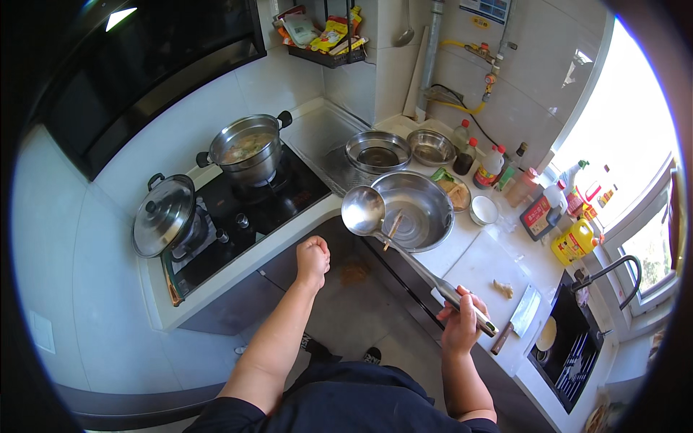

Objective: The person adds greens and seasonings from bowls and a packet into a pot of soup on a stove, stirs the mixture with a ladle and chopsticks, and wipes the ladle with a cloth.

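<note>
My right hand grips the long handle of a steel ladle. The ladle's round bowl is held at the left rim of a large metal basin. What looks like a short wooden stick shows beside the ladle, over the basin. In front of the stove, my left hand is raised in a fist; whether anything is inside it is hidden. A steel pot holding food in liquid sits on the far burner. On the near burner stands a covered pot.
A cleaver and a pale ginger-like piece lie on a white board, right of the basin. Two metal bowls, a white bowl and several bottles stand behind. The dark sink is at the right.
</note>
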`<state>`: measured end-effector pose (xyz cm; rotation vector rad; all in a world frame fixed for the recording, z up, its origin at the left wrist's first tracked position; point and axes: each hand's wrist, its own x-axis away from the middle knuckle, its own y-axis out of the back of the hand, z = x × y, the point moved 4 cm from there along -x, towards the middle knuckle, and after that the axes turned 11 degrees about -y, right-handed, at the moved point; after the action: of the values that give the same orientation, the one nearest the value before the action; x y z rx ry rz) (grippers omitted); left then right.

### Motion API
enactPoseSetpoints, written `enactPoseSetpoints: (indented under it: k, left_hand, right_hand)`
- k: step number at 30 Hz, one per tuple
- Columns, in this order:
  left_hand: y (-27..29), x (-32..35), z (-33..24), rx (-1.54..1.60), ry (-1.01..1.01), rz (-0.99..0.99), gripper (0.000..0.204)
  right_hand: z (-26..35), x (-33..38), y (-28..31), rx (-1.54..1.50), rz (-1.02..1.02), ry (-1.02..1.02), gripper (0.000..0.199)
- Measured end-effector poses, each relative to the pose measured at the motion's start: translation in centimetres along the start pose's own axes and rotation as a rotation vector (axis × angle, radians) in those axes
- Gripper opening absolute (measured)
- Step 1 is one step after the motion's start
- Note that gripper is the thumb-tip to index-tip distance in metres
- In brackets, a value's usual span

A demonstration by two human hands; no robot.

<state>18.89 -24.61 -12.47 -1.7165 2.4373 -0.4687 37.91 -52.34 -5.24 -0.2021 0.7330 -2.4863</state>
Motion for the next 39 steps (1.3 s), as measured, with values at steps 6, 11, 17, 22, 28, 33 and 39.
enactPoseSetpoints:
  k: [6,11,17,22,28,33,39]
  left_hand:
    - [-1.8,0.4,-1.1,0.029,0.134,-0.042,0.049]
    - [-5.3,-0.3,-1.8,-0.078,0.031,0.175,0.067]
    - [-12.4,-0.9,-0.9,-0.138,0.018,0.062,0.05]
    - [-20.9,0.4,2.7,0.046,0.231,0.186,0.038]
    - [-32.2,11.8,5.5,0.18,0.719,0.751,0.027]
    - [-37.9,25.1,8.4,0.049,0.744,1.269,0.032]
    - [-47.3,39.6,12.7,0.101,0.804,1.208,0.048]
  right_hand:
    - [-0.3,0.4,-0.6,0.102,0.062,0.091,0.007]
    - [0.9,1.2,-1.4,0.378,0.162,0.266,0.01]
    - [2.8,2.7,-0.8,0.531,0.085,0.453,0.014]
    - [3.6,4.8,0.7,0.609,-0.181,0.616,0.015]
    - [3.9,9.5,5.4,0.634,-0.603,0.704,0.019]
    - [7.1,14.7,13.5,0.379,-1.0,0.657,0.025]
    - [12.2,21.5,23.5,0.033,-1.177,0.598,0.047]
